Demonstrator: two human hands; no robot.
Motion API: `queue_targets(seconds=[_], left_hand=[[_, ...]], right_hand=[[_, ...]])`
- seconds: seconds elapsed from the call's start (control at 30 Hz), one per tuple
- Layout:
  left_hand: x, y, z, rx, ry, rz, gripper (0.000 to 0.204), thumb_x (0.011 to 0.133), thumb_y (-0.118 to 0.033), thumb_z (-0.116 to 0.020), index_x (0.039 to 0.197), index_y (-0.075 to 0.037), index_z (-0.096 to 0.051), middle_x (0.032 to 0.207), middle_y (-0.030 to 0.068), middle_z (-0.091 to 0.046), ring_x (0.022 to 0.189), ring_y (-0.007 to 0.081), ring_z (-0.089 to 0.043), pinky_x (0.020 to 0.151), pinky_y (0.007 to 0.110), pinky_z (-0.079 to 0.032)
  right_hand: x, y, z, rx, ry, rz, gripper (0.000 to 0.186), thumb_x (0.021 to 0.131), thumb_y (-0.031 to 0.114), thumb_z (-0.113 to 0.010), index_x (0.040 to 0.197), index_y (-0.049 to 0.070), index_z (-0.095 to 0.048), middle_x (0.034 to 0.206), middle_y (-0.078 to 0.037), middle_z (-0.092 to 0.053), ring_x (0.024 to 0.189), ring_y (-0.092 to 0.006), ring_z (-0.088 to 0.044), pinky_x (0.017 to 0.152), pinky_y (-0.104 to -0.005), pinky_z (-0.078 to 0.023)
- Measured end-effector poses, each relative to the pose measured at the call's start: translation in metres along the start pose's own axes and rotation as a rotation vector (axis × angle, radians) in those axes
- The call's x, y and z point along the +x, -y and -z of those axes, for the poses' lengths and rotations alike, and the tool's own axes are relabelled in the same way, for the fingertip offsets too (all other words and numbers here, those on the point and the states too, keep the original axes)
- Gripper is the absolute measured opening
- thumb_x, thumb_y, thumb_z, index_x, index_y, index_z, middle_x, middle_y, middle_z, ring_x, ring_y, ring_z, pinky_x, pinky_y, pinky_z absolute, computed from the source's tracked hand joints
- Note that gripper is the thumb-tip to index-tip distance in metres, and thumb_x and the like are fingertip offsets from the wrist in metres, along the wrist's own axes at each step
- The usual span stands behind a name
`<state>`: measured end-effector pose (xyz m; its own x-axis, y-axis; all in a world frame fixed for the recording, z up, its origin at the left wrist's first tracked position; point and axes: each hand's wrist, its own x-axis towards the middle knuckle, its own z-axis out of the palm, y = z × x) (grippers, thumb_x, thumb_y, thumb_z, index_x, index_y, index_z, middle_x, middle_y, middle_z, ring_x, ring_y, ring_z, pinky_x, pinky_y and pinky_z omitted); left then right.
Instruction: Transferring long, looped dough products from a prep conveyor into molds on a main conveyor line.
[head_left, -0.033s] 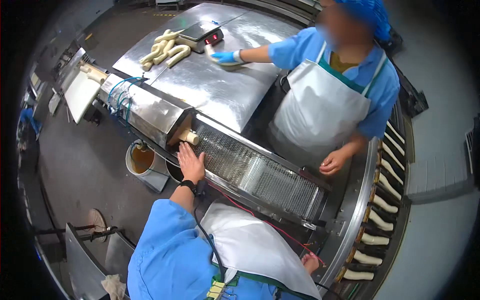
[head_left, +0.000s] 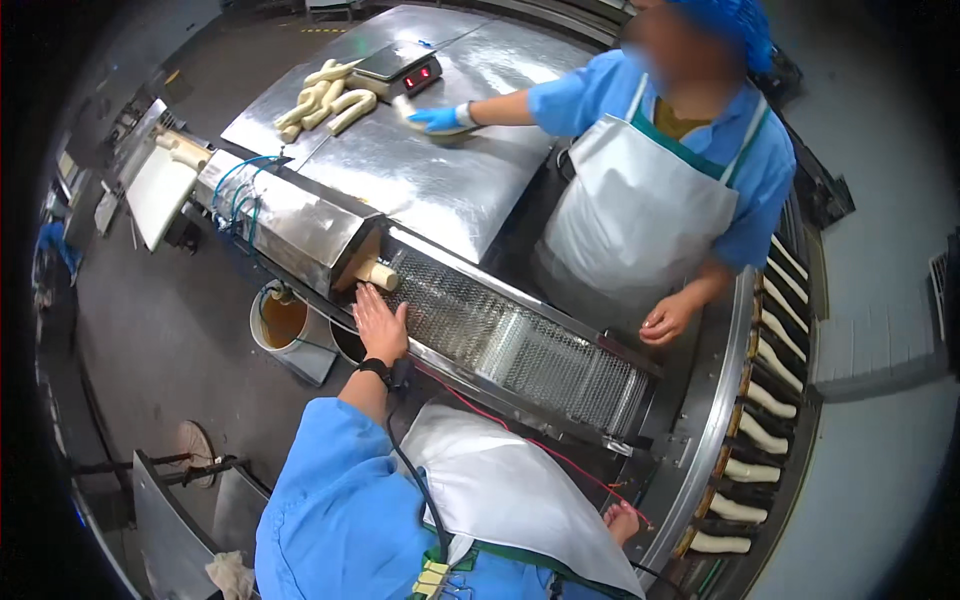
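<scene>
My left hand (head_left: pixel 380 325) lies open with fingers stretched out at the near rail of the wire-mesh conveyor (head_left: pixel 520 355). Its fingertips are just beside a pale dough cylinder (head_left: pixel 377 275) that pokes out of the steel housing (head_left: pixel 290 225). My right hand (head_left: pixel 620 522) shows partly at the right edge of my white apron, near a thin red cable (head_left: pixel 540 445); its fingers are curled, and what they hold, if anything, cannot be made out.
A co-worker's blue-gloved hand (head_left: pixel 435 119) holds a pale dough length beside a scale (head_left: pixel 385 62) and dough pieces (head_left: pixel 325 95) on a steel table (head_left: pixel 420 190). Their bare hand hangs right of the mesh. A bucket (head_left: pixel 280 320) stands below; dough-filled moulds (head_left: pixel 770 395) line the right.
The co-worker's gloved hand has shifted slightly left and up with the dough. The pieces in the moulds at the right have moved slightly. My left hand stays at the housing's outlet.
</scene>
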<state>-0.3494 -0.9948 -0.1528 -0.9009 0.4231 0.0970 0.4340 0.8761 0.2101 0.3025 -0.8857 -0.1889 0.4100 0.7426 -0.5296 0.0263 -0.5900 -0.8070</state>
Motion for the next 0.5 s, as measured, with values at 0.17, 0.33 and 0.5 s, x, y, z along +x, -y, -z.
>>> queue_targets(seconds=[0.17,0.33,0.5], left_hand=[[0.014,-0.015,0.016,-0.058,0.01,-0.137,0.083,0.092,-0.038,-0.059,0.148,0.008,-0.02,0.156,0.0261,-0.02,0.145,0.0377,-0.019,0.118,0.048,-0.015],[0.035,-0.026,0.027,-0.114,0.08,-0.679,0.058,0.092,-0.033,-0.059,0.138,-0.001,-0.044,0.139,0.0178,-0.049,0.135,0.0328,-0.039,0.114,0.047,-0.026],[0.064,-0.003,0.025,-0.117,0.087,-0.683,0.037,0.095,-0.032,-0.053,0.119,-0.005,-0.061,0.124,0.015,-0.06,0.124,0.0339,-0.049,0.11,0.047,-0.031]], right_hand=[[-0.011,-0.003,-0.004,0.006,-0.03,-0.012,0.016,0.087,0.004,-0.052,0.095,0.008,-0.065,0.073,-0.007,-0.066,0.059,-0.0154,-0.061,0.051,-0.0257,-0.048],[-0.012,-0.009,-0.001,-0.044,0.007,-0.005,0.019,0.088,-0.001,-0.049,0.098,0.005,-0.064,0.079,-0.009,-0.067,0.064,-0.0155,-0.062,0.053,-0.0263,-0.05],[-0.021,-0.007,-0.004,-0.113,0.074,0.031,0.021,0.087,-0.005,-0.049,0.102,0.002,-0.063,0.083,-0.01,-0.067,0.066,-0.0151,-0.062,0.054,-0.0269,-0.051]])
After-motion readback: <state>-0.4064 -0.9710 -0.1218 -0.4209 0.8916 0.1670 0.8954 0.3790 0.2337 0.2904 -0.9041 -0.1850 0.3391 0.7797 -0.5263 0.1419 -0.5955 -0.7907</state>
